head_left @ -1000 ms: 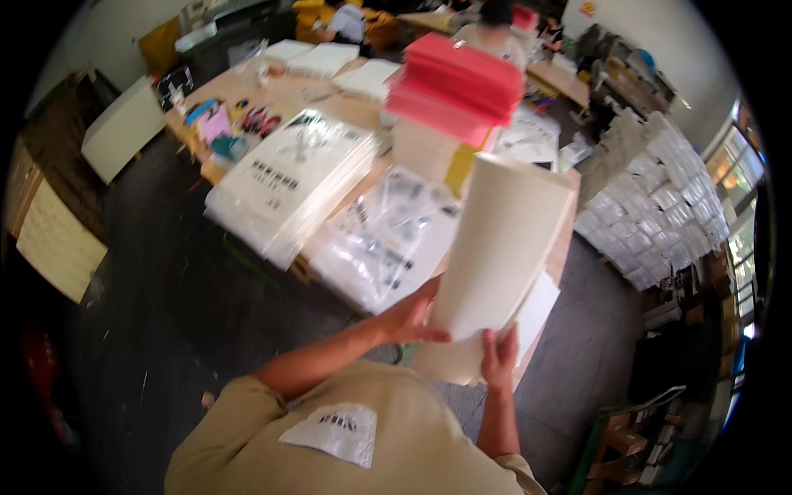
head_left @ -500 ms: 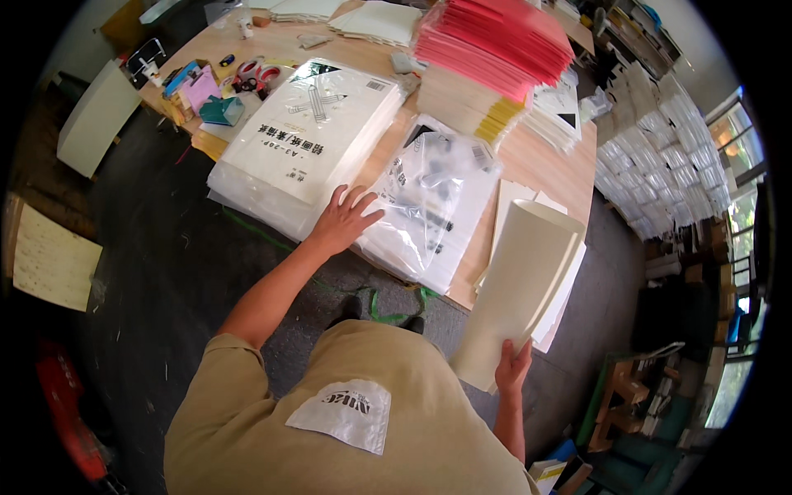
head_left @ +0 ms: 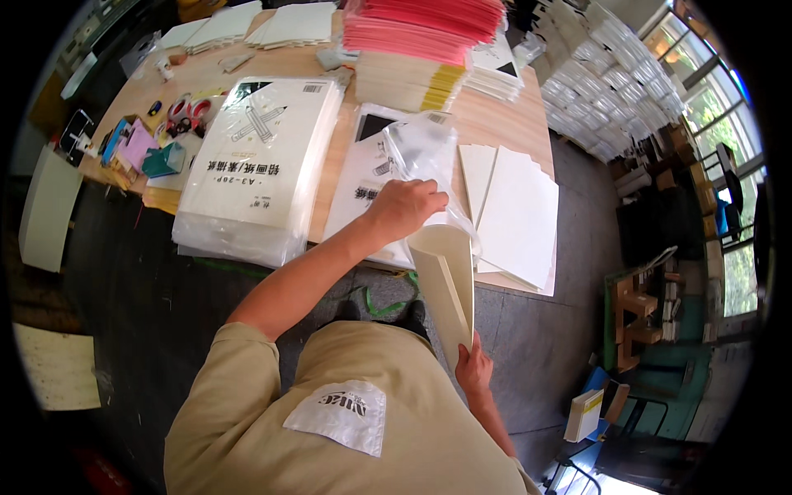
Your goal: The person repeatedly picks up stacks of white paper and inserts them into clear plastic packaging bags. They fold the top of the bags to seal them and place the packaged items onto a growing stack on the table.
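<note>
My left hand (head_left: 406,211) is closed in a pinch on the near edge of a clear plastic bag (head_left: 421,153), lifting it off a stack of printed bags (head_left: 351,194) at the table's front. Below it, my right hand (head_left: 474,369) grips the lower end of a cream paper sheaf (head_left: 445,289), bent lengthwise into a curve. The sheaf's upper end meets the bag's near edge under my left hand; I cannot tell whether it is inside. Loose white sheets (head_left: 516,219) lie to the right on the table.
A thick pile of bagged paper packs (head_left: 247,157) stands left of the bags. Behind are a tall pink stack (head_left: 421,29) and cream sheets with a yellow edge (head_left: 404,78). Tape rolls (head_left: 188,111) sit at left. Wrapped bundles (head_left: 602,82) rise beyond the table's right edge.
My left hand has gone from resting on the bagged piles to pinching and raising the clear bag's edge. My right hand has brought the curved sheaf leftward against it. The view has shifted right.
</note>
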